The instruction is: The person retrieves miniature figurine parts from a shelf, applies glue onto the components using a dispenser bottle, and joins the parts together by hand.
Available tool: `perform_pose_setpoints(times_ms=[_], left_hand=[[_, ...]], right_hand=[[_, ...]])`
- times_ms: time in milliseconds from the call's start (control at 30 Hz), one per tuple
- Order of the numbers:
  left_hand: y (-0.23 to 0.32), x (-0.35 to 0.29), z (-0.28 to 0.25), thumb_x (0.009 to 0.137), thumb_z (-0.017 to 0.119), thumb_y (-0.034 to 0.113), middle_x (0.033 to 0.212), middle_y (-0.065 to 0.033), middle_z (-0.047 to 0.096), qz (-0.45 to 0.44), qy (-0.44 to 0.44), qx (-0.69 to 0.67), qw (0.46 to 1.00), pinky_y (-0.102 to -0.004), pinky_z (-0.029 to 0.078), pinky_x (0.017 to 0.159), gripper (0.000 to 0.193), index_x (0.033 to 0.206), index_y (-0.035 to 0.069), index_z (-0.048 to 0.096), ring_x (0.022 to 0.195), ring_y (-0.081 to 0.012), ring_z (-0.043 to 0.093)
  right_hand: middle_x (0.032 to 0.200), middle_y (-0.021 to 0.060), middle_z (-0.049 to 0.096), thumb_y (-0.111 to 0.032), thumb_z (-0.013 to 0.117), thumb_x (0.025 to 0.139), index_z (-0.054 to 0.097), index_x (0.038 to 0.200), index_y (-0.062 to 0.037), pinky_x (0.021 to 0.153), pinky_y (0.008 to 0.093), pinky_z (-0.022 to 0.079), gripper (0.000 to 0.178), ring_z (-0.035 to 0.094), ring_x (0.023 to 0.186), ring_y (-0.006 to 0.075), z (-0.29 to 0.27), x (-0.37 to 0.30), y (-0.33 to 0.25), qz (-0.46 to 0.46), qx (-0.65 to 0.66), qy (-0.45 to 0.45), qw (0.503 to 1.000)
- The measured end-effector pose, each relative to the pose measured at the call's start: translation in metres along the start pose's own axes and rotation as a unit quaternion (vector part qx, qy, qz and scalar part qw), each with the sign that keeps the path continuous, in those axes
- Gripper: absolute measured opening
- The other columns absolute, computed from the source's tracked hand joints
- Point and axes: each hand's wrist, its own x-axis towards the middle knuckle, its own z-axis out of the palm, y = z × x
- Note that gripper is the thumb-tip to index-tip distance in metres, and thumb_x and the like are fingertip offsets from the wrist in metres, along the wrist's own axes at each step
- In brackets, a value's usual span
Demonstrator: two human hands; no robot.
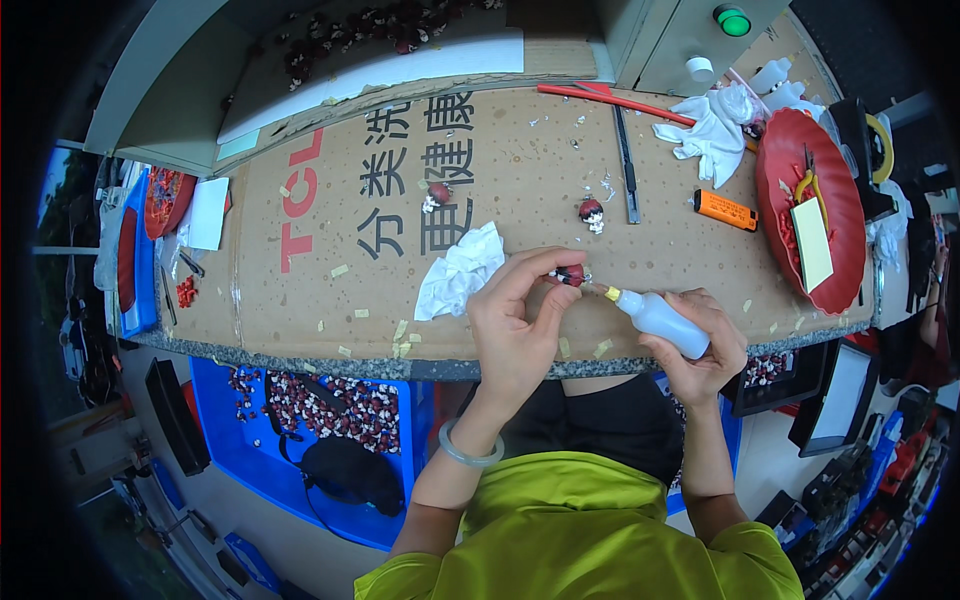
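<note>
My left hand (517, 325) pinches a small dark-red and white figurine (570, 275) between thumb and fingertips, above the cardboard-covered bench. In my right hand (700, 345) is a white squeeze bottle (660, 322) with a yellow collar and a thin nozzle. The nozzle points left and comes up to the figurine; whether it touches cannot be made out. A crumpled white tissue (460, 272) lies left of my left hand. Two more such figurines rest on the cardboard: one at the upper left (436, 196), and another figurine (592, 214) beyond my hands.
An orange box cutter (726, 210), a dark metal strip (627, 165) and a red rod (615, 104) lie on the bench. At right stands a red scalloped tray (775, 165) with pliers (812, 182). A grey metal housing (180, 90) spans the back. Below is a blue bin (225, 420) of figurines.
</note>
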Motion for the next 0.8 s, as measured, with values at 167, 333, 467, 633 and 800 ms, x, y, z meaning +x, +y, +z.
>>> perform_pose_setpoints(times_ms=[167, 333, 467, 633, 800], left_hand=[[-0.001, 0.0, 0.001, 0.078, 0.06, -0.015, 0.104, -0.0119, 0.063, 0.004, -0.005, -0.003, 1.0, -0.0249, 0.052, 0.077, 0.028, 0.104, -0.004, 0.066, 0.088, -0.0142, 0.063], [-0.002, 0.001, 0.0, 0.078, 0.06, -0.015, 0.104, -0.0119, 0.063, 0.008, -0.008, 0.003, 1.0, -0.025, 0.053, 0.077, 0.028, 0.104, -0.004, 0.066, 0.088, -0.0142, 0.063], [-0.002, 0.0, -0.002, 0.079, 0.06, -0.015, 0.104, -0.011, 0.062, 0.003, -0.02, 0.009, 1.0, -0.0252, 0.051, 0.079, 0.028, 0.105, -0.005, 0.064, 0.089, -0.014, 0.062], [-0.002, 0.0, -0.003, 0.08, 0.062, -0.014, 0.105, -0.011, 0.06, 0.01, -0.032, 0.017, 0.999, -0.026, 0.05, 0.082, 0.027, 0.106, -0.007, 0.062, 0.091, -0.0141, 0.061], [-0.009, -0.001, -0.003, 0.077, 0.066, -0.014, 0.105, -0.0115, 0.06, 0.06, -0.031, 0.064, 0.996, -0.0268, 0.05, 0.083, 0.028, 0.103, -0.007, 0.062, 0.09, -0.0149, 0.061]], right_hand=[[0.087, 0.0189, 0.068, -0.003, 0.083, 0.065, 0.066, 0.096, 0.0091, 0.069, 0.0334, 0.052, 0.037, 0.066, 0.077, 0.0268, -0.001, 0.0, 0.0, 0.001, -0.001, -0.003, 1.0], [0.087, 0.0189, 0.067, -0.002, 0.083, 0.065, 0.066, 0.096, 0.0092, 0.069, 0.0333, 0.052, 0.037, 0.066, 0.077, 0.0267, 0.0, 0.002, -0.001, 0.003, -0.002, -0.006, 1.0], [0.088, 0.0192, 0.067, -0.001, 0.082, 0.066, 0.065, 0.099, 0.009, 0.07, 0.0333, 0.052, 0.039, 0.066, 0.079, 0.0265, -0.001, 0.001, 0.001, -0.008, 0.005, -0.014, 1.0], [0.097, 0.0172, 0.067, 0.0, 0.077, 0.071, 0.061, 0.11, 0.0087, 0.078, 0.032, 0.051, 0.042, 0.064, 0.088, 0.023, -0.007, -0.003, 0.0, 0.105, 0.05, 0.061, 0.991], [0.113, 0.0178, 0.062, 0.003, 0.069, 0.08, 0.051, 0.124, 0.007, 0.088, 0.0304, 0.049, 0.048, 0.061, 0.104, 0.0188, -0.018, 0.009, 0.006, 0.226, 0.109, 0.081, 0.965]])
